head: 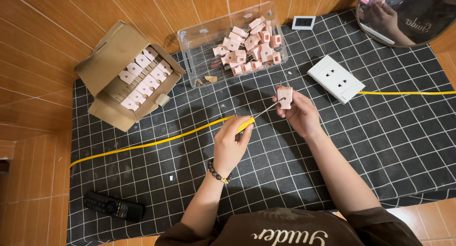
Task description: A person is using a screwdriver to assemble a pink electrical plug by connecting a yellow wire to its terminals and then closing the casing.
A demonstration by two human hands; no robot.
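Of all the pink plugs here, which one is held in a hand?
The pink plug in the right hand, screwdriver tip touching it; others lie in containers.

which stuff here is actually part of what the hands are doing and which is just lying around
In use:
left hand with screwdriver
right hand with pink plug
clear tub of plugs
cardboard box of plugs

Lying about:
remote control
white wall socket
yellow cable
small white frame
round mirror
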